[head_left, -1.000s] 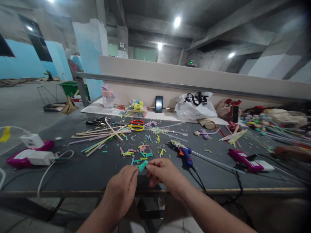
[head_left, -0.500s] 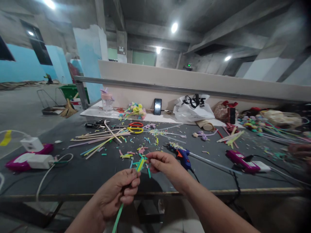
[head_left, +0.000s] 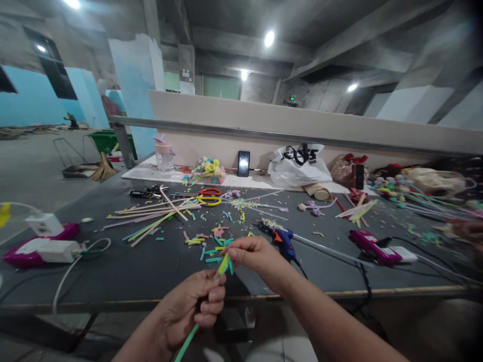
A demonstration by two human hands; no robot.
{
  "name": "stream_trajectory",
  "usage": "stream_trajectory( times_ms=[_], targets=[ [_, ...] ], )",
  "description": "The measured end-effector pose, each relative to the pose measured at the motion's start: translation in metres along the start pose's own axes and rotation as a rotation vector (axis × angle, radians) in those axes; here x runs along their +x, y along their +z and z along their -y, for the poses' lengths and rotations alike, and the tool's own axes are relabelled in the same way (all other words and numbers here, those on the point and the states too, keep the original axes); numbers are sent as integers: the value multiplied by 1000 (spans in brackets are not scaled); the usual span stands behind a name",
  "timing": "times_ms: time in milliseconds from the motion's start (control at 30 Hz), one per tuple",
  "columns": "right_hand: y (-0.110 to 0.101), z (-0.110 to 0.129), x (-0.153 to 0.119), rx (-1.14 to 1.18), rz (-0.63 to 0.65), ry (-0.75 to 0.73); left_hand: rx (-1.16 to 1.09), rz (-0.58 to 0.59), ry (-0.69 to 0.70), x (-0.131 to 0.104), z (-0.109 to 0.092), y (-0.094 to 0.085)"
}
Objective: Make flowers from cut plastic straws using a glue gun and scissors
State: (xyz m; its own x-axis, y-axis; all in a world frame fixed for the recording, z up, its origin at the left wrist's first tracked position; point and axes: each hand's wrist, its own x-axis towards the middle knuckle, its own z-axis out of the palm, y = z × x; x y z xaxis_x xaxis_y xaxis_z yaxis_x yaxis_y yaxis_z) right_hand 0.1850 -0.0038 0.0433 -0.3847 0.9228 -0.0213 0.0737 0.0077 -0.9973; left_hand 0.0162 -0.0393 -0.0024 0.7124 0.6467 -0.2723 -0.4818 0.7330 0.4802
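Note:
My left hand (head_left: 199, 304) is closed around a long green stem (head_left: 186, 343), which looks like a pipe cleaner and hangs below the fist. At its upper end, short yellow and green pieces (head_left: 224, 264) stick up out of my fingers. My right hand (head_left: 253, 255) pinches the tips of these pieces between thumb and forefinger. Beneath and behind both hands lie loose cut green pieces (head_left: 213, 260). A blue glue gun (head_left: 286, 245) with a clear glue stick rests just right of my right hand.
Scissors (head_left: 209, 201), long pastel stems (head_left: 151, 217) and scraps lie across the dark table (head_left: 143, 276). Magenta power strips (head_left: 375, 246) with cables sit at both sides. A phone (head_left: 243, 163), a cup (head_left: 164, 160) and a white bag (head_left: 300, 168) stand behind. Another person's hand (head_left: 468, 230) shows far right.
My left hand has moved slightly right with the green stem. My right thumb and forefinger now meet the tops of the yellow and green pieces. The view has shifted slightly.

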Motion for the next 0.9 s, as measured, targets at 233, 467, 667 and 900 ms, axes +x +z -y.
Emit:
stream_trajectory(
  times_ms=[233, 467, 667, 900],
  targets=[
    [-6, -3, 2, -33, 4, 56, 132, -40, 47, 3, 4, 0],
    [-7, -9, 7, -49, -54, 164, 743, -372, 331, 11, 7, 4],
    [-4, -8, 8, -65, -58, 203, 764, -397, 339, 11, 7, 6],
    [-2, -11, 12, -88, -55, 242, 599, -388, 273, 8, 7, 4]
  ],
)
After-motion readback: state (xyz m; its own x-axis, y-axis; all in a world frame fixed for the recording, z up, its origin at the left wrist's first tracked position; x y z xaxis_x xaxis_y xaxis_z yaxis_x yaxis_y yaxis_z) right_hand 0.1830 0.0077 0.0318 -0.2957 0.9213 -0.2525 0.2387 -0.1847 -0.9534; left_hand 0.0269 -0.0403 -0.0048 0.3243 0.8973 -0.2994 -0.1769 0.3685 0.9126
